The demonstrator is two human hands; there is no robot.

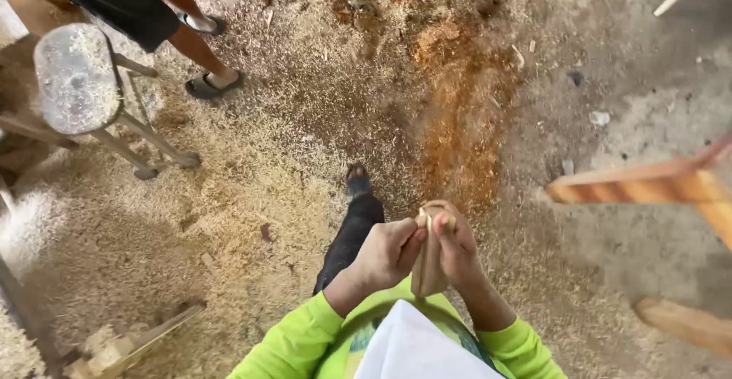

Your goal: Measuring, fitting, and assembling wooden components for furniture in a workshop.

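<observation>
You hold a small wooden piece [429, 261] upright in front of your chest, above the sawdust-covered floor [305, 120]. Your left hand [387, 253] and right hand [457, 249] press it from both sides, fingers clamped on it, probably to steady it for a close look. Another person's sandalled feet [213, 83] stand near a round stool [76, 78] towards the floor's far left corner. Wooden boards [648, 188] lie right.

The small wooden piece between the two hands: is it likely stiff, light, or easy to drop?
The wooden piece probably stays stiff: it stands straight between the left hand and right hand. It seems light, since fingertips alone pinch it. Its narrow, smooth-looking sides may slip if the pinch loosens.
</observation>
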